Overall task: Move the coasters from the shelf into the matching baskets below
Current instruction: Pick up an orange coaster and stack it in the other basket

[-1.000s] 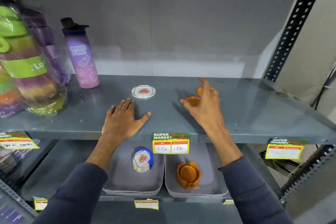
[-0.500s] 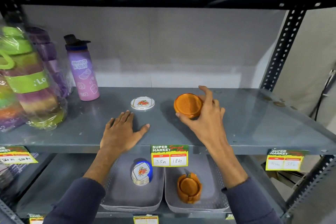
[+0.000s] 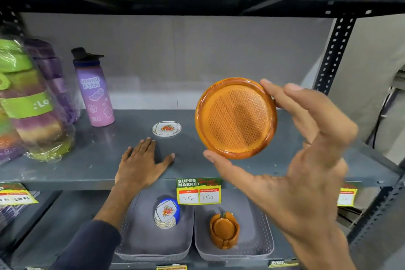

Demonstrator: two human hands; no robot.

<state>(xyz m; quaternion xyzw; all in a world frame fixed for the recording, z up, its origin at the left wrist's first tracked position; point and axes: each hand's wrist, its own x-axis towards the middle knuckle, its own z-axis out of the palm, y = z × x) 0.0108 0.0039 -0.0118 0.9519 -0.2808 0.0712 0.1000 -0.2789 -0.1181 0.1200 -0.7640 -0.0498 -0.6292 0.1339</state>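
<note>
My right hand holds a round orange coaster by its rim, lifted off the shelf and tilted with its textured face toward me. A white coaster with a red flower print lies flat on the grey shelf. My left hand rests palm down on the shelf just in front of it, fingers spread. Below, the left grey basket holds a stack of white flower coasters in a blue holder. The right grey basket holds an orange coaster holder.
A purple water bottle stands at the shelf's left, beside wrapped green and purple containers. A price tag hangs on the shelf edge between the baskets. A perforated black upright bounds the right side.
My right hand has lifted the orange coaster from the shelf, up and toward me. The left hand has stayed flat on the shelf.
</note>
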